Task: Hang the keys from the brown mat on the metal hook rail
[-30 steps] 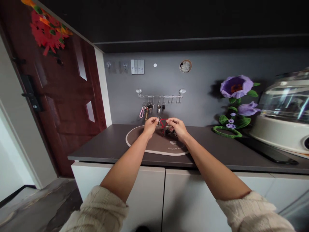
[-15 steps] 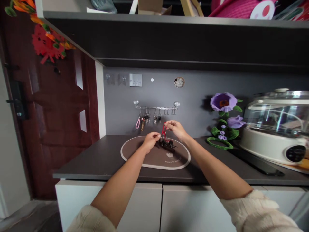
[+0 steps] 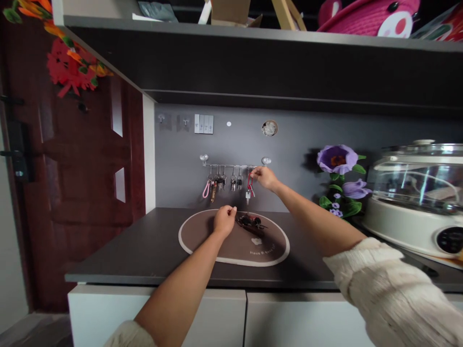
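Observation:
My right hand pinches a red clip at the right part of the metal hook rail on the wall. Small silver keys dangle from the clip; the fingers hide whether it touches a hook. Over the mat, my left hand is closed, thumb against fingers, and anything inside is too small to make out. Just right of it lies a dark bundle, seemingly keys and black pieces. On the rail's left and middle hooks hang several key sets, a pink loop and a brown tag.
A purple flower decoration and a clear-lidded white appliance stand on the counter at right. Overhead runs a shelf holding a pink basket and boxes. A dark red door is at left.
My right hand has risen from above the mat to the rail with the red clip and keys. My left hand has separated from them and sits lower, beside the dark bundle.

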Demonstrator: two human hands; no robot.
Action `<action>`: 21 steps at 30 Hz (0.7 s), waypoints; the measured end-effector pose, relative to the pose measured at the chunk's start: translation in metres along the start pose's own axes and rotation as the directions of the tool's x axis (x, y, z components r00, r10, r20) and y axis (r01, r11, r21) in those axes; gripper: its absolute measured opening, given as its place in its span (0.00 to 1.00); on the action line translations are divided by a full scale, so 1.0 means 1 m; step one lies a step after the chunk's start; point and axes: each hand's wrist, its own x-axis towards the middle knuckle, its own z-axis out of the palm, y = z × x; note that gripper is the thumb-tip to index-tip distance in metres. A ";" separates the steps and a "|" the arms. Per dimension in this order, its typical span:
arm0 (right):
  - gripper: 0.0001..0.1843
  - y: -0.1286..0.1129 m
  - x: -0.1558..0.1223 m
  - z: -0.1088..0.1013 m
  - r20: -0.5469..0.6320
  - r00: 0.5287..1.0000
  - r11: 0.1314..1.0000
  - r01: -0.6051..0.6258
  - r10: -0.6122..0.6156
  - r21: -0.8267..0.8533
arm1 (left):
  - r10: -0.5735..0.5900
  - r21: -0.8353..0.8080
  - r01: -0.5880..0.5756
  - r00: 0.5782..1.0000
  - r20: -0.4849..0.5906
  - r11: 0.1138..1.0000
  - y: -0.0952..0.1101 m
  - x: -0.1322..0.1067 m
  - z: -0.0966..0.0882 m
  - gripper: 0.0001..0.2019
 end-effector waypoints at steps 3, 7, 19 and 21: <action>0.05 -0.002 0.009 0.001 -0.027 0.999 0.992 -0.044 0.041 -0.118 | 0.045 0.074 -0.046 0.999 0.015 0.996 -0.002 0.000 0.002 0.14; 0.09 -0.002 0.019 0.007 -0.046 0.992 0.959 -0.123 0.115 -0.254 | 0.039 0.176 -0.045 0.999 0.037 0.983 -0.002 0.000 0.003 0.15; 0.11 0.006 0.034 0.018 -0.097 0.983 0.862 -0.185 0.158 -0.473 | -0.011 0.217 0.001 0.999 0.045 0.976 -0.003 0.002 0.004 0.15; 0.11 0.007 0.033 0.019 -0.088 0.986 0.844 -0.166 0.141 -0.509 | -0.013 0.217 0.003 0.999 0.046 0.976 -0.003 0.003 0.004 0.16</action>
